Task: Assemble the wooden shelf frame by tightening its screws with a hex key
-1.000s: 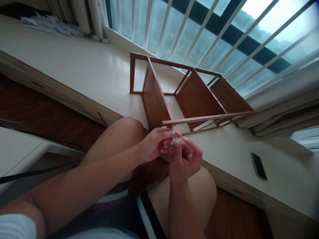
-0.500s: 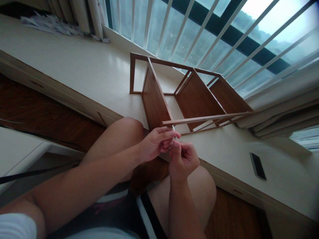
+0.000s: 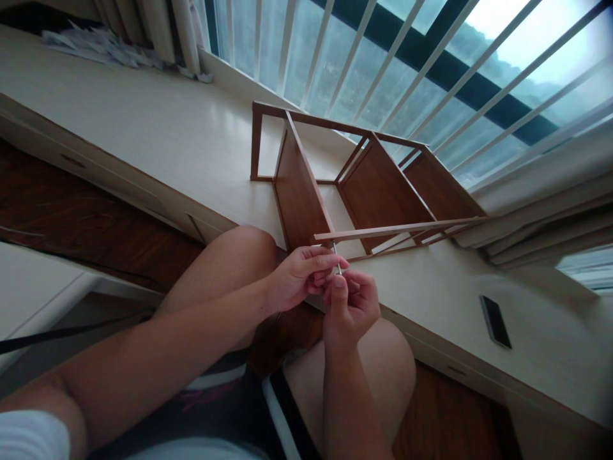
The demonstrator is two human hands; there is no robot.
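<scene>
A brown wooden shelf frame (image 3: 368,185) lies on its side on the pale window ledge (image 3: 158,128), its near rail (image 3: 397,228) pointing at me. Just under the rail's left end a thin metal tool (image 3: 337,259) stands nearly upright. My left hand (image 3: 304,276) pinches its shaft with thumb and fingertips. My right hand (image 3: 351,303) is curled round the tool's lower end, thumb up against it. Both hands hover above my knees, at the ledge's front edge.
A dark phone (image 3: 495,321) lies flat on the ledge at the right. Crumpled papers (image 3: 100,48) sit at the far left by the curtain. White window bars (image 3: 364,57) run behind the frame. Dark wooden floor (image 3: 71,217) lies below the ledge.
My right hand has closed up and shifted slightly left and up around the tool's lower end. The left hand and the shelf frame have hardly moved.
</scene>
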